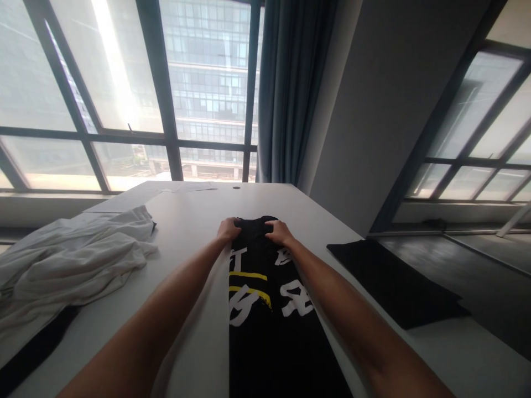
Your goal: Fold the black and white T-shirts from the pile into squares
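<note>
A black cloth [282,354] with white characters and two yellow stripes lies lengthwise on the white table, its near end running out of the bottom of the view. My left hand [229,230] grips its far left corner, thumb on top. At the far right corner my right hand [279,232] pinches the fabric in the same way. Between the two hands the far edge looks slightly bunched. Both forearms stretch along the sides of the cloth.
Crumpled white cloth [83,260] lies on the left, with a dark strip [41,345] below it. Another flat black cloth [398,282] rests at the table's right edge. A small dark disc [236,188] is near the far edge of the table [191,213]. Windows, curtain and pillar stand beyond.
</note>
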